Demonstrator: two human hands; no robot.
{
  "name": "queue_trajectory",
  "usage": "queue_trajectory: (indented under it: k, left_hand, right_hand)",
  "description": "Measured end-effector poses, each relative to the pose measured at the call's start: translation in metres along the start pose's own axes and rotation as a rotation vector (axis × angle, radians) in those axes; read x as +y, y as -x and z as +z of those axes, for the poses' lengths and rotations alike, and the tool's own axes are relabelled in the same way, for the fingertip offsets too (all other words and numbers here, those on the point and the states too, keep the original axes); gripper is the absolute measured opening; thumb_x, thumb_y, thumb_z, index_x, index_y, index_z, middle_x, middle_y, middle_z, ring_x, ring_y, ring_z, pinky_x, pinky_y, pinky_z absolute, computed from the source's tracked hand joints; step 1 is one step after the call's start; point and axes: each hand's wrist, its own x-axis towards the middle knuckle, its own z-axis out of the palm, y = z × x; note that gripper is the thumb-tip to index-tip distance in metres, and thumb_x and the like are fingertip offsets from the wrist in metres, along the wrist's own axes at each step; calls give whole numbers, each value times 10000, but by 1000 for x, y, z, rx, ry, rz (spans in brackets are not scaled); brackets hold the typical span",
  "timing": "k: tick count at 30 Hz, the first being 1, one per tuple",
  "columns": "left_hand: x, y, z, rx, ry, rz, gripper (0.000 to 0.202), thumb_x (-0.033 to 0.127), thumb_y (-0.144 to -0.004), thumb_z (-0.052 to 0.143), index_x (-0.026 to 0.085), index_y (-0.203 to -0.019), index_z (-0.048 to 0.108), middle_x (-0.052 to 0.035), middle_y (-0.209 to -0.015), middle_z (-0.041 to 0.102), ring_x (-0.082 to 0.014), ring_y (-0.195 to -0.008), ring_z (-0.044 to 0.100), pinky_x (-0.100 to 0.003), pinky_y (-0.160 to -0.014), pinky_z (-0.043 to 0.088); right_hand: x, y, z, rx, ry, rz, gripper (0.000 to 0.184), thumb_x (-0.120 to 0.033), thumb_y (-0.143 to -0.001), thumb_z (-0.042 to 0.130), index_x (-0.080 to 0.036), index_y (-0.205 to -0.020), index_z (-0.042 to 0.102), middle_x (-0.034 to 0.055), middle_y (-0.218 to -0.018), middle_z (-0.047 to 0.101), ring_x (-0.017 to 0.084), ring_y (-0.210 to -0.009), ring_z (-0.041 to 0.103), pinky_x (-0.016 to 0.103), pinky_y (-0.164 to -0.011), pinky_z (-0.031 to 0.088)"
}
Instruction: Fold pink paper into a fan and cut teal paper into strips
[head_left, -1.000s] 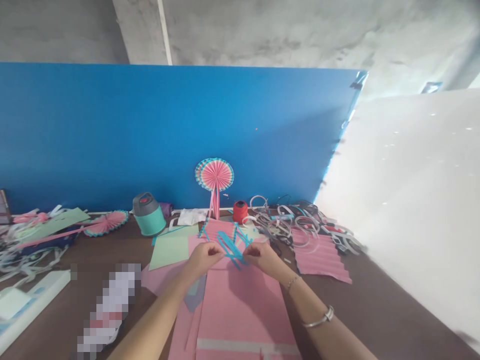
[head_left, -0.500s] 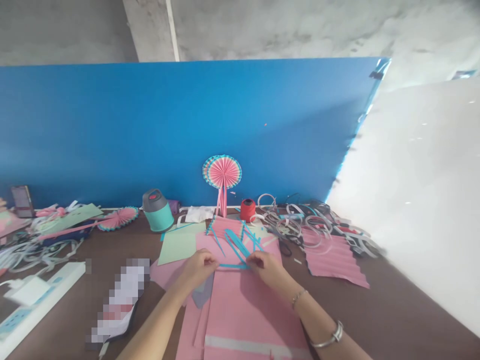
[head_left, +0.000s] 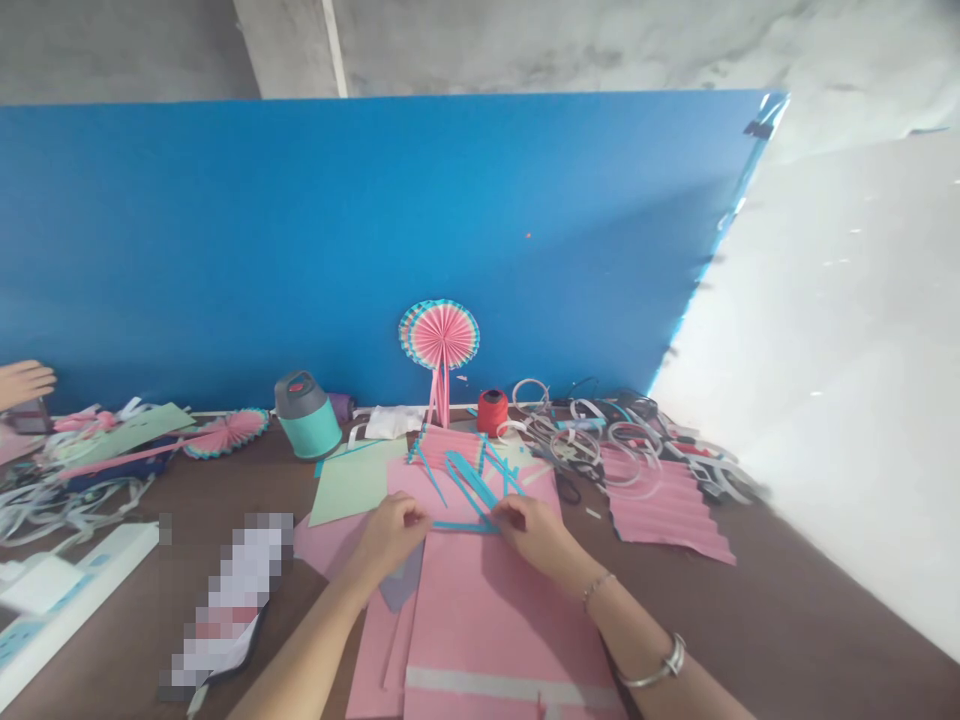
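Note:
My left hand (head_left: 394, 535) is closed in a pinch at the left end of a narrow blue paper strip (head_left: 463, 526). My right hand (head_left: 531, 528) pinches the same strip towards its right end. Between them the strip lies straight along the far edge of a pink paper sheet (head_left: 510, 610), which has a pale band across its near part. More blue strips (head_left: 471, 478) lie loose just beyond my hands, beside a pleated pink paper piece (head_left: 454, 447) with blue edges. The fingertips are partly hidden behind my knuckles.
A round pink folding fan (head_left: 444, 335) stands against the blue partition (head_left: 300, 230). Nearby are a teal container (head_left: 311, 430), a red thread spool (head_left: 492, 411), tangled white strips (head_left: 585, 440), a phone (head_left: 232, 610) and a power strip (head_left: 82, 620). Another person's hand (head_left: 26, 383) shows far left.
My view has tipped down and shifted slightly. Both my hands keep their hold on the blue strip at the sheet's edge. At far left, the other person's hand has come up by the standing phone.

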Motion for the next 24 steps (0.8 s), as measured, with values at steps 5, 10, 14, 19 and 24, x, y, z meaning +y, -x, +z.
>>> queue_trajectory:
  k: [5,10,14,19,24]
  left_hand:
    - [-1,0,1,15,-15,-3,163,152,-673,524,183,-519,480,14,-634,513,-132,-667,499,-222,-634,352]
    - [-1,0,0,20,-7,-33,169,177,-677,537,183,-517,484,20,-622,497,-133,-658,497,-221,-618,350]
    - [-1,1,0,23,11,-53,175,195,-678,543,181,-518,473,20,-625,490,-130,-643,494,-219,-601,344]
    - [-2,0,1,41,26,-51,202,210,-692,530,186,-502,464,24,-608,481,-129,-631,489,-220,-589,345]
    - [-4,-2,6,108,78,-18,177,231,-724,515,196,-550,511,18,-649,543,-137,-680,526,-233,-650,380]
  right_hand:
    - [0,1,0,11,8,1,164,-157,-736,524,-149,-824,662,66,-800,684,164,-697,586,243,-653,425]
    - [2,1,1,26,15,13,177,-158,-733,514,-155,-827,664,49,-750,673,153,-648,570,235,-603,406]
    - [1,1,0,37,9,23,221,-105,-696,490,-160,-824,660,45,-753,673,156,-662,577,238,-620,413]
    - [-2,2,-3,63,-24,39,232,-107,-673,472,-160,-817,645,41,-745,671,167,-679,589,251,-645,427]
    - [0,0,-2,94,-86,55,232,-135,-667,452,-162,-814,630,32,-739,658,167,-690,586,251,-640,432]
